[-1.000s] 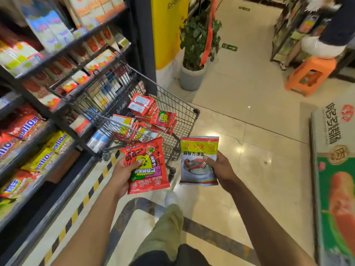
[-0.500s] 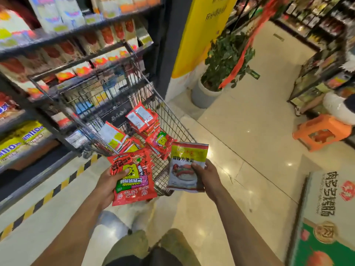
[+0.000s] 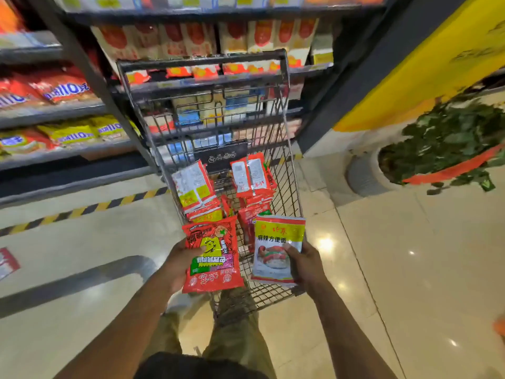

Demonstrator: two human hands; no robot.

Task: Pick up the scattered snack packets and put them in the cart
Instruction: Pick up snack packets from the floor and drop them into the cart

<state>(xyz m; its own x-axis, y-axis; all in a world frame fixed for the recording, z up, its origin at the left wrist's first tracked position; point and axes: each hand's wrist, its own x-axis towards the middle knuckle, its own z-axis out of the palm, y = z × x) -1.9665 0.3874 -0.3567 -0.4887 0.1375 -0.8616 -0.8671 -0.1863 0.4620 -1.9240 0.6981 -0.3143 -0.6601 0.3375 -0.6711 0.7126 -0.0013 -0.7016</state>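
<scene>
My left hand (image 3: pixel 179 262) grips a red snack packet (image 3: pixel 211 258) with a yellow and green label. A silver packet (image 3: pixel 276 248) with a yellow band and a food picture is held in my right hand (image 3: pixel 303 265). Both packets hang over the near end of the wire shopping cart (image 3: pixel 291 192), which stands straight ahead of me. Inside the cart lie several red and white snack packets (image 3: pixel 250 175), some showing their printed backs.
Store shelves (image 3: pixel 54 110) full of packaged snacks run behind and left of the cart. A potted plant (image 3: pixel 448 149) in a grey pot stands at the right beside a yellow pillar (image 3: pixel 426 58). Black-and-yellow floor tape (image 3: pixel 82 210) edges the shelf base.
The view has swung so the cart now stands straight ahead. Both hands, still holding their packets, have come over the cart's near end.
</scene>
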